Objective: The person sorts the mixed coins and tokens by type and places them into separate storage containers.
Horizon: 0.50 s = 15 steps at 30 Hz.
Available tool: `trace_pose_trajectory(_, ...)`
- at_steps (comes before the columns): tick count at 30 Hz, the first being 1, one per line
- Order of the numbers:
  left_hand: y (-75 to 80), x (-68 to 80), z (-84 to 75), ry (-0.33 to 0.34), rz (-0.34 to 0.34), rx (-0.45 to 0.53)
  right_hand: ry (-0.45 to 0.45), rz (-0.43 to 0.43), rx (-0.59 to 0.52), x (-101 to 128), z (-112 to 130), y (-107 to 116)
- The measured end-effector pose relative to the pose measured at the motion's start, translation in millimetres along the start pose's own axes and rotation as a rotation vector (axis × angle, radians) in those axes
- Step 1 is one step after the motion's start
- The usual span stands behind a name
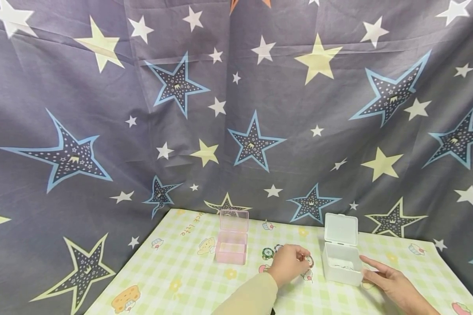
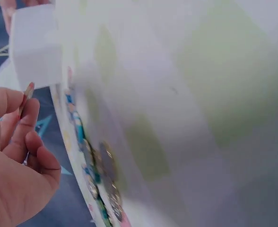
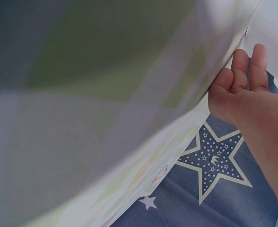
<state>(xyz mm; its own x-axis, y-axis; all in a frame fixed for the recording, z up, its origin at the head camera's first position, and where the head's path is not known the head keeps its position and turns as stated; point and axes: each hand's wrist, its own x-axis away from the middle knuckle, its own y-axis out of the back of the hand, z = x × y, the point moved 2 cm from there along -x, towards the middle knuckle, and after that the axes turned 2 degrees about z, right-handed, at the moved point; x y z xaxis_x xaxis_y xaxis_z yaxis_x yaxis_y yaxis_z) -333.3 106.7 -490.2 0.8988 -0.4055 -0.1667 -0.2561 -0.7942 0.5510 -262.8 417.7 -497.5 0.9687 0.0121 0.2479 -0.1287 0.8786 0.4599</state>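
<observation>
My left hand point(image 1: 287, 264) pinches a thin round disc with a reddish rim point(image 1: 309, 261) between thumb and fingers. In the left wrist view the disc point(image 2: 26, 99) is seen edge-on, below the white box point(image 2: 37, 47). On the head view's right, that small white box point(image 1: 342, 272) stands with its lid up and pale contents inside that I cannot make out. My right hand point(image 1: 394, 286) is at the box's right side, fingers extended and apparently touching it. Beside my left hand lie several coin-like discs, one with a green rim point(image 1: 267, 253); my hand partly hides them.
A clear pink box point(image 1: 231, 253) with its lid raised stands left of the discs. Under everything is a table with a green-and-white checked cloth point(image 1: 197, 284). A dark star-patterned curtain point(image 1: 205, 35) hangs behind the table's far edge.
</observation>
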Motion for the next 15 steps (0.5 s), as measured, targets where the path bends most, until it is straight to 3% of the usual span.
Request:
trace_pose_trajectory(7,-5.6,-2.7,-17.9,0.027,-0.050,0.122,-0.003,-0.003,-0.004,-0.4,-0.5,-0.5)
trace_pose_trajectory(15,-12.1,-4.5,-27.2,0.025,-0.061,0.168,-0.002,-0.007,0.008,-0.7,-0.2,-0.1)
